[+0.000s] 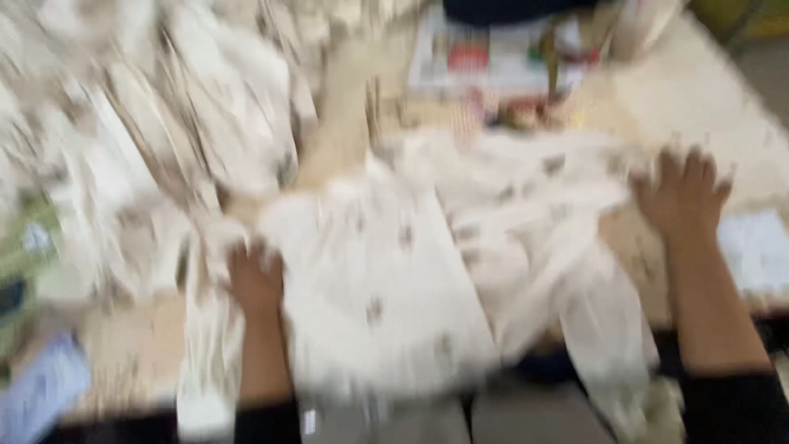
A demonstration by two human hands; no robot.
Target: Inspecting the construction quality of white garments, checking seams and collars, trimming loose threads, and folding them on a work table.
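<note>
The picture is badly smeared by motion, so only the broad layout reads. A white cloth [386,288] with small dark printed marks lies spread across the near middle of the pale table [707,99], its near edge hanging toward the person. The left hand [255,279] lies on the cloth's left part, palm down; the blur hides whether its fingers are spread or closed, so I cannot tell. The right hand [682,193] rests at the cloth's far right edge, fingers slightly apart and flat, gripping nothing that I can make out. To the far left sits a heap of similar white fabric [140,140]. At the far middle there is a clutter of colourful packets [501,57], too blurred to name.

To my eye this looks like flattening the cloth. Doing it well would mean keeping both palms flat, pressing outward evenly from the middle, and watching that the hanging near edge does not drag the piece off the table.
</note>
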